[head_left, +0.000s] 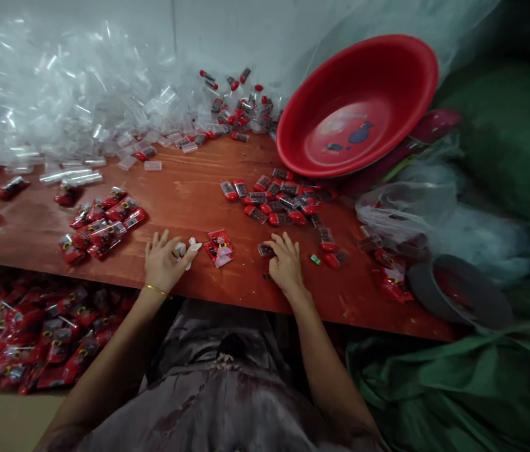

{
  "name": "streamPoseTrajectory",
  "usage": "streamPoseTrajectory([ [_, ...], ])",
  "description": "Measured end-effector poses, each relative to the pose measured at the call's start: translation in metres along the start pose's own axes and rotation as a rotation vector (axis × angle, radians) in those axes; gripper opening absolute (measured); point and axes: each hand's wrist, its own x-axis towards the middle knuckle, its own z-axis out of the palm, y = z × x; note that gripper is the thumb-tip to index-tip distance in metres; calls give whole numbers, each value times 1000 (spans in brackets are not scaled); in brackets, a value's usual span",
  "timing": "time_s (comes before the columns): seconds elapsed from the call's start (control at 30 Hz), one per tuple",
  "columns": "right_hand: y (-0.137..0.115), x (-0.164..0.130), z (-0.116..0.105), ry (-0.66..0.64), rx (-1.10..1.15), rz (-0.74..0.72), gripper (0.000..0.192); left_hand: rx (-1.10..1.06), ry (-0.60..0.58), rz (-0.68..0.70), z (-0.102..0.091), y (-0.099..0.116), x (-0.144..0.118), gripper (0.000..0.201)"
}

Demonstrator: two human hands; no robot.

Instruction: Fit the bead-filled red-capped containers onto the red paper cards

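My left hand [165,260] has its thumb and fingers curled around crumpled white scraps [192,243] that look like paper. Right of it, a flat red printed packet [220,247] lies on the table. My right hand [286,263] pinches a small dark-filled clear container [265,250] between thumb and index finger, the other fingers raised. Beyond that hand spreads a pile of small red-capped clear containers [276,198] with dark contents. A tiny green piece [315,259] lies to its right. Several filled red packets [105,226] are heaped beyond my left hand.
Clear plastic tubes [71,94] are heaped along the wall at the back left. A red basin [363,107] leans at the back right. More red packets [34,333] fill a box below the table's left edge. A grey bowl [462,292] and plastic bags [406,207] stand right.
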Motion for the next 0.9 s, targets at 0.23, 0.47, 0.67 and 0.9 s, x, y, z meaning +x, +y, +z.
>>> streamPoseTrajectory([
  [0.23,-21,-28,-3,265,82,-90,23,587,7,273,14,9,-7,35],
  [0.47,-33,-36,1,358,32,-212,20,579,-176,540,53,37,6,35],
  [0.67,-33,-35,-1,362,43,-231,19,550,-215,491,65,31,11,24],
  [0.9,-54,-32,-4,311,339,-11,18,348,-65,446,60,46,-9,31],
])
